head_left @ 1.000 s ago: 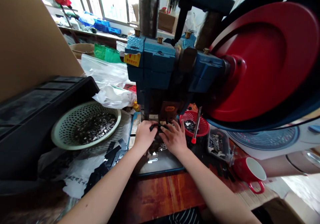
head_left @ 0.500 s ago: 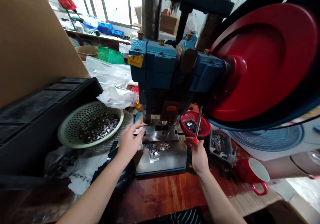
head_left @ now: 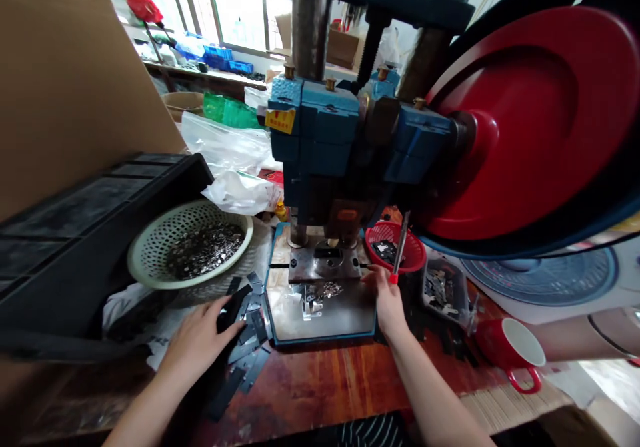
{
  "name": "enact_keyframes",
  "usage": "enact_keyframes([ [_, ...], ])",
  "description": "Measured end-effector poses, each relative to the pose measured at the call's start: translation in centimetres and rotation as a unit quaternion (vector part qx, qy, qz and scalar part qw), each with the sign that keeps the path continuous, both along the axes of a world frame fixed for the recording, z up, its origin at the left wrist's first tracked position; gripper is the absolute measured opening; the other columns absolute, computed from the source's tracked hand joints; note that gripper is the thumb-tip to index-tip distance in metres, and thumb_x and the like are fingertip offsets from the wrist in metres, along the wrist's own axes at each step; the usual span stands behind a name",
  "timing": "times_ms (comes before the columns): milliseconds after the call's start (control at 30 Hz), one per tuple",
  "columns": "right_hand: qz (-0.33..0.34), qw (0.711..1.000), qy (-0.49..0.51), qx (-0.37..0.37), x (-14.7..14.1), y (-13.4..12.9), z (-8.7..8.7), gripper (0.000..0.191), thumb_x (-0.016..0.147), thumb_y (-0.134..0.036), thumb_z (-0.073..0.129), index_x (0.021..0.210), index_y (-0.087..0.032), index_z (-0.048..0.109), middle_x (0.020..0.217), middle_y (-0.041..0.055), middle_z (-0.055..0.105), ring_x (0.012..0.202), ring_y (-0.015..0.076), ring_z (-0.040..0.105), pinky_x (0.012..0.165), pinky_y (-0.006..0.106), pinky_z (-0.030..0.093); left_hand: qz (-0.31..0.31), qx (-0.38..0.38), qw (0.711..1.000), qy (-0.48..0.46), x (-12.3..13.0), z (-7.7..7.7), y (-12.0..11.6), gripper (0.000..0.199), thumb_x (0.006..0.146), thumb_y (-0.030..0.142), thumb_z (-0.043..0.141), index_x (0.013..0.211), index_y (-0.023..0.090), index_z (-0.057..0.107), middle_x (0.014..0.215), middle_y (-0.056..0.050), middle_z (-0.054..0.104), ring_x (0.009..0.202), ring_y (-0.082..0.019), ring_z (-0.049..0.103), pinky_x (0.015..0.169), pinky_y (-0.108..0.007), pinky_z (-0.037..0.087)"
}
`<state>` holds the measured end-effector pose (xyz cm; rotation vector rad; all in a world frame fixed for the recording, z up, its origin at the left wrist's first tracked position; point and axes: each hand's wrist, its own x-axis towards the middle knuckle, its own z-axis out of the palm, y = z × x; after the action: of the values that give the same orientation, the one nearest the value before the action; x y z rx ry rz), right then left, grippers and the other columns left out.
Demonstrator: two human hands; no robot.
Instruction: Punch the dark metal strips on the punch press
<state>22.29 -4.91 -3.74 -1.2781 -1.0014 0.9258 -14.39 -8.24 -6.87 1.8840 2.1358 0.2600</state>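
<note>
My left hand (head_left: 203, 337) reaches over a pile of dark flat metal strips (head_left: 255, 327) beside the press. Between its thumb and index finger sits a dark strip (head_left: 234, 308). My right hand (head_left: 389, 304) is at the right edge of the press plate (head_left: 340, 317), fingers stretched left towards the die (head_left: 325, 266). Its palm is just under the red tip of a metal lever (head_left: 401, 247); no grip on the lever shows. Small shiny pieces (head_left: 330, 290) and a pale bent metal part (head_left: 309, 308) lie on the plate in front of the die.
The blue press (head_left: 325, 127) and its large red wheel (head_left: 535, 120) rise ahead. A pale green basket (head_left: 143, 254) of small metal pieces stands left. A red basket (head_left: 417, 254), a clear plastic box (head_left: 463, 294) of parts and a red mug (head_left: 493, 344) stand right.
My left hand has moved from the die down and left to the dark strips, uncovering the die's left side. My right hand's fingers have drawn closer together beside the lever.
</note>
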Motion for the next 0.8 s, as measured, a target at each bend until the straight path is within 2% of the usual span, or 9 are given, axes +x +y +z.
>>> enact_keyframes([
  [100,0.024,0.989,-0.149,0.009,-1.4,2.6,1.1,0.042,0.080,-0.054,0.052,0.096,-0.017,0.063,0.081,0.0053,0.066,0.075,0.0195,0.061,0.071,0.031,0.046,0.000,-0.022,1.000,-0.001,-0.5,-0.5,0.8,0.065,0.074,0.059,0.047,0.124,0.017,0.051,0.109,-0.016,0.060,0.104,-0.033,0.056,0.088,-0.041,0.042],
  [200,0.064,0.954,-0.292,0.032,-2.7,5.1,2.4,0.039,0.074,-0.049,0.061,0.098,-0.019,0.065,0.086,0.0058,0.066,0.081,0.0206,0.060,0.074,0.032,0.045,0.000,-0.031,0.999,-0.033,-0.9,-0.5,1.6,0.058,0.075,0.054,0.048,0.117,0.015,0.054,0.105,-0.016,0.062,0.098,-0.030,0.059,0.085,-0.037,0.044],
  [267,0.063,0.952,-0.298,0.024,-3.1,6.1,2.7,0.031,0.071,-0.045,0.064,0.089,-0.019,0.067,0.082,0.0043,0.066,0.079,0.0201,0.060,0.073,0.031,0.044,0.003,-0.024,0.999,-0.048,-1.0,-0.4,1.9,0.052,0.076,0.051,0.048,0.113,0.015,0.056,0.104,-0.014,0.064,0.096,-0.028,0.061,0.082,-0.035,0.045],
  [367,0.032,0.974,-0.224,0.004,-2.1,6.5,2.4,0.025,0.070,-0.044,0.064,0.074,-0.019,0.064,0.067,0.0007,0.063,0.066,0.0175,0.059,0.064,0.029,0.043,0.011,-0.003,0.999,-0.046,-1.1,0.1,1.5,0.046,0.077,0.047,0.046,0.108,0.016,0.061,0.104,-0.013,0.067,0.095,-0.028,0.062,0.081,-0.034,0.045],
  [500,-0.038,0.984,-0.173,-0.005,1.1,5.4,2.0,0.035,0.076,-0.049,0.053,0.081,-0.016,0.061,0.060,-0.0006,0.059,0.054,0.0149,0.054,0.055,0.028,0.042,0.015,0.037,0.999,-0.035,-0.9,1.1,0.6,0.043,0.081,0.046,0.040,0.100,0.019,0.067,0.105,-0.011,0.068,0.095,-0.029,0.062,0.082,-0.036,0.045],
  [633,-0.075,0.986,-0.148,0.009,2.2,2.3,1.8,0.040,0.080,-0.048,0.050,0.103,-0.016,0.059,0.075,0.0027,0.064,0.064,0.0164,0.059,0.063,0.030,0.046,0.049,0.077,0.993,-0.071,-0.3,2.3,0.2,0.042,0.082,0.049,0.040,0.097,0.020,0.067,0.105,-0.008,0.068,0.095,-0.027,0.062,0.081,-0.033,0.046],
  [700,-0.024,0.978,-0.209,0.013,1.2,0.5,1.7,0.031,0.080,-0.041,0.054,0.099,-0.018,0.062,0.081,0.0041,0.067,0.072,0.0185,0.061,0.069,0.032,0.047,0.070,0.081,0.988,-0.114,0.3,2.9,0.1,0.041,0.081,0.051,0.043,0.096,0.021,0.067,0.102,-0.006,0.069,0.092,-0.025,0.063,0.079,-0.031,0.046],
  [733,0.028,0.962,-0.271,0.015,0.4,-0.3,1.6,0.023,0.081,-0.037,0.055,0.093,-0.020,0.065,0.083,0.0045,0.067,0.077,0.0197,0.061,0.073,0.033,0.047,0.076,0.081,0.984,-0.139,0.8,3.2,0.0,0.040,0.080,0.051,0.044,0.096,0.022,0.067,0.099,-0.005,0.069,0.090,-0.024,0.063,0.078,-0.030,0.046],
  [800,0.126,0.907,-0.401,0.040,-1.4,-1.5,1.5,0.014,0.083,-0.030,0.057,0.086,-0.023,0.069,0.086,0.0042,0.067,0.086,0.0211,0.059,0.079,0.034,0.045,0.076,0.084,0.977,-0.183,2.0,3.8,-0.2,0.039,0.079,0.052,0.047,0.094,0.022,0.067,0.095,-0.004,0.070,0.086,-0.022,0.063,0.077,-0.028,0.046],
])
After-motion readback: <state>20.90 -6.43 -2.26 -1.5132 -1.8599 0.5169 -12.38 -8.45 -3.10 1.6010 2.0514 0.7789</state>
